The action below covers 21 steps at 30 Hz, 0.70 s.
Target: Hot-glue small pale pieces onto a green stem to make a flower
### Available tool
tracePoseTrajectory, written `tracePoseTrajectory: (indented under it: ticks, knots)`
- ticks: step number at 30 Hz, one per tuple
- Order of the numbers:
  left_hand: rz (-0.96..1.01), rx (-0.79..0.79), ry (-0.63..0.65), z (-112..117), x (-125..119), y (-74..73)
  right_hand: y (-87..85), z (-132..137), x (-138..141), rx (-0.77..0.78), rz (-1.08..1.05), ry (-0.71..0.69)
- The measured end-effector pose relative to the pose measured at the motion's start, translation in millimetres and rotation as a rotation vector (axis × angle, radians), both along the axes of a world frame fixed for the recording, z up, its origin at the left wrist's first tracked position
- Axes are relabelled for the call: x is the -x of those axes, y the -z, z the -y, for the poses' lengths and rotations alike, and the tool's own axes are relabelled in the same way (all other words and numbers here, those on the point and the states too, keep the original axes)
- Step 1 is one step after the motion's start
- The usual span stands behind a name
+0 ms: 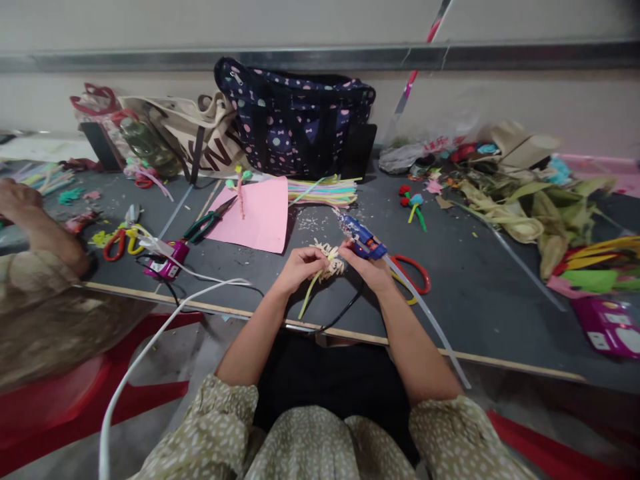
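Observation:
My left hand [301, 267] is closed, its thumb and forefinger pinching a pale cream flower [333, 260] with many small petals. A yellow-green pipe cleaner stem [309, 299] slants down from it toward the table edge. On the flower's other side my right hand [367, 268] has its fingertips pressed together close to the petals; whatever is between them is too small to make out. Just beyond the right hand lies a blue glue gun [364, 237], with a long clear glue stick [430, 317] running back from it past my forearm. Red-and-yellow-handled scissors [420, 273] are partly hidden beside that wrist.
Pink paper [260, 223], dark pliers [207, 223] and a bundle of pipe cleaners [325, 192] lie ahead. A patterned bag [300, 120] stands behind. Dried husks [520, 207] are heaped right. A white cable [165, 327] crosses the left edge, near another person's arm [47, 230].

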<state>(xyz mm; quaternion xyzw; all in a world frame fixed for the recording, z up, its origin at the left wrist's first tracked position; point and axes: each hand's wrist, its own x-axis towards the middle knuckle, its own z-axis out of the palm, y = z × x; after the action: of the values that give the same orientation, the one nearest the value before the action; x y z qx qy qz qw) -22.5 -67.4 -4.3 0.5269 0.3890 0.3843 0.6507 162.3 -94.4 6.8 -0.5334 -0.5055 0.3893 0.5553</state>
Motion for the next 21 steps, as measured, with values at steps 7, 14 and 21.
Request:
tracePoseTrajectory:
  ticks: [7,14,21]
  knots:
    - [-0.008,-0.013,0.031,0.6,0.6,1.1,4.4,-1.8,-2.2,0.004,0.021,0.018]
    - [-0.013,-0.014,0.068,1.6,1.2,-1.2,4.5,-0.5,-0.9,0.01,0.012,0.022]
    - [-0.02,-0.027,0.088,2.0,1.9,-2.3,3.9,0.2,0.0,-0.016,0.023,0.009]
